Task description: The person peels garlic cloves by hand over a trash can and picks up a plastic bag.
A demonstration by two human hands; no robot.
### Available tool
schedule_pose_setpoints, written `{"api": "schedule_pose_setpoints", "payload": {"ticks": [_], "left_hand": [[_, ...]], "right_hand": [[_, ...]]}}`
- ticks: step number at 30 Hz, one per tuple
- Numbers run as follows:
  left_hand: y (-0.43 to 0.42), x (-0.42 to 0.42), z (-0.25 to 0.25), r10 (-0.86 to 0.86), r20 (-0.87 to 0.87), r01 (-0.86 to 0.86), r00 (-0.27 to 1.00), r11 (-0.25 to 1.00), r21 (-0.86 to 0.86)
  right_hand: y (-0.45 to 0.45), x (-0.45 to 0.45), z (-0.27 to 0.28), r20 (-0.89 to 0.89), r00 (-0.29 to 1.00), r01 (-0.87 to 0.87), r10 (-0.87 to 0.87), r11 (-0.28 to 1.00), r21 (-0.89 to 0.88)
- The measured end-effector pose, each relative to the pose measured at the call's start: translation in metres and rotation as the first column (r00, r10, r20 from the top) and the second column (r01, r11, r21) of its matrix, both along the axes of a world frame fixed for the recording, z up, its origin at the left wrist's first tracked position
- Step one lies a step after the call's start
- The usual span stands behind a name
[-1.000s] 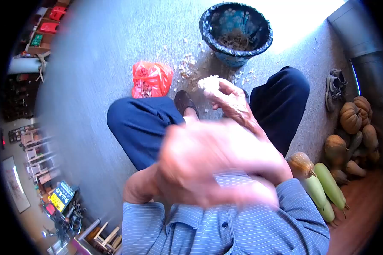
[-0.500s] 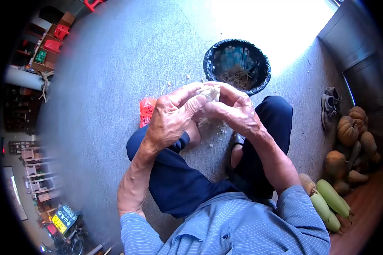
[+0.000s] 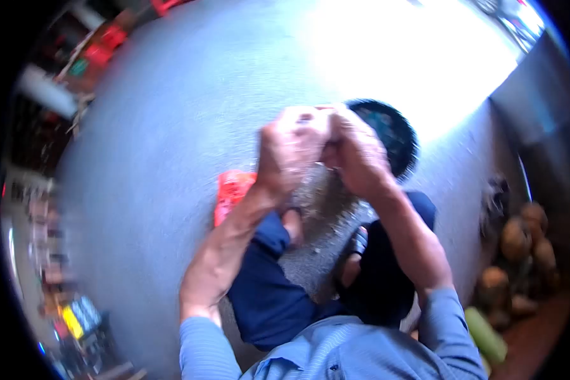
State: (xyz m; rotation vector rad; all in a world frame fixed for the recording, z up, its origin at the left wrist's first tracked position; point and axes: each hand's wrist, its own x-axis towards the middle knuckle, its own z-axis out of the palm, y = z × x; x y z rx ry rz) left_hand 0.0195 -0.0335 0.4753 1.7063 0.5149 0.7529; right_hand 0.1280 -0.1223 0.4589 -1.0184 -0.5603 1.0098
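The floor [image 3: 171,107] spreads open across the upper left. The dark-rimmed bin [image 3: 413,151], right of upper centre, seems placed for reach, its left edge behind the right hand [image 3: 361,149]. The left hand [image 3: 291,149] meets that one, perhaps steadying something small between them; blur hides it. Below lie a red bag [image 3: 233,189] and pale scraps [image 3: 326,197].

Wide to the left, crowded to the right

Passable leftward over the grey floor [image 3: 152,164], left of the shiny red plastic bag [image 3: 233,188]. Blocked ahead on the right by the round black-rimmed bin [image 3: 412,142], partly hidden behind the right hand [image 3: 362,153]. Tight between the navy-blue trouser legs [image 3: 266,304]. Farther right, obstructed by orange-brown pumpkins [image 3: 516,239] and a long pale-green gourd [image 3: 486,335].
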Motion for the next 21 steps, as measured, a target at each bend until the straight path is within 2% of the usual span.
{"api": "schedule_pose_setpoints", "payload": {"ticks": [1, 2, 3, 4, 5, 7, 8, 9, 10, 11, 13, 15, 16, 17, 18, 21], "left_hand": [[0.007, 0.007, -0.008, -0.046, 0.071, 0.039, 0.996, 0.994, 0.102], [0.008, 0.011, -0.005, -0.038, 0.004, 0.036, 0.999, 0.984, 0.174], [0.006, 0.021, -0.013, -0.009, 0.027, 0.007, 1.0, 0.997, 0.077], [0.001, 0.033, -0.018, 0.037, 0.124, -0.066, 0.992, 0.97, 0.235], [0.002, 0.038, -0.013, 0.023, 0.089, -0.042, 0.996, 0.975, 0.22], [0.002, 0.045, -0.013, 0.046, 0.079, -0.063, 0.996, 0.97, 0.234], [0.003, 0.044, -0.013, 0.052, 0.036, -0.057, 0.998, 0.988, 0.147], [0.001, 0.051, -0.024, 0.094, 0.062, -0.103, 0.994, 0.981, 0.163], [0.0, 0.053, -0.024, 0.121, 0.022, -0.122, 0.992, 0.992, 0.027], [0.002, 0.061, -0.032, 0.188, -0.051, -0.189, 0.981, 0.982, -0.008], [0.011, 0.078, -0.054, 0.239, -0.031, -0.237, 0.971, 0.971, 0.039], [0.008, 0.081, -0.052, 0.223, 0.048, -0.222, 0.974, 0.975, -0.021], [0.006, 0.084, -0.053, 0.236, 0.045, -0.236, 0.971, 0.972, 0.0], [0.005, 0.086, -0.053, 0.248, 0.045, -0.25, 0.968, 0.968, 0.027], [0.003, 0.086, -0.049, 0.245, 0.033, -0.246, 0.969, 0.968, 0.039], [-0.007, 0.085, -0.04, 0.235, 0.029, -0.236, 0.972, 0.97, 0.063]], "right_hand": [[0.004, 0.002, 0.004, -0.01, 0.999, 0.041, -0.042, 0.997, -0.071], [0.003, 0.023, -0.008, -0.212, 0.973, -0.098, 0.093, 0.995, -0.015], [0.008, 0.036, -0.023, -0.171, 0.983, -0.071, 0.064, 0.997, -0.036], [0.013, 0.051, -0.037, -0.129, 0.991, -0.044, 0.036, 0.997, -0.059], [0.018, 0.065, -0.053, -0.087, 0.996, -0.015, 0.008, 0.997, -0.081], [0.028, 0.106, -0.107, -0.369, 0.9, -0.162, 0.231, 0.965, 0.209], [0.028, 0.086, -0.088, -0.238, 0.966, -0.059, 0.098, 0.985, 0.165], [0.03, 0.065, -0.067, -0.089, 0.995, 0.056, -0.047, 0.992, 0.111], [0.032, 0.043, -0.046, 0.062, 0.981, 0.181, -0.185, 0.982, 0.055], [0.032, 0.052, -0.053, 0.112, 0.979, 0.163, -0.167, 0.986, 0.043], [0.034, 0.062, -0.061, 0.197, 0.968, 0.146, -0.153, 0.988, 0.048], [0.037, 0.064, -0.064, 0.266, 0.95, 0.146, -0.162, 0.986, 0.08], [0.038, 0.068, -0.061, 0.015, 0.997, 0.082, -0.082, 0.996, 0.031], [0.039, 0.072, -0.055, -0.239, 0.971, 0.008, -0.006, 1.0, 0.007], [0.04, 0.06, -0.038, -0.324, 0.946, -0.023, 0.018, 1.0, -0.012], [0.039, 0.077, -0.059, -0.323, 0.921, -0.153, 0.218, 0.965, 0.213]]}}
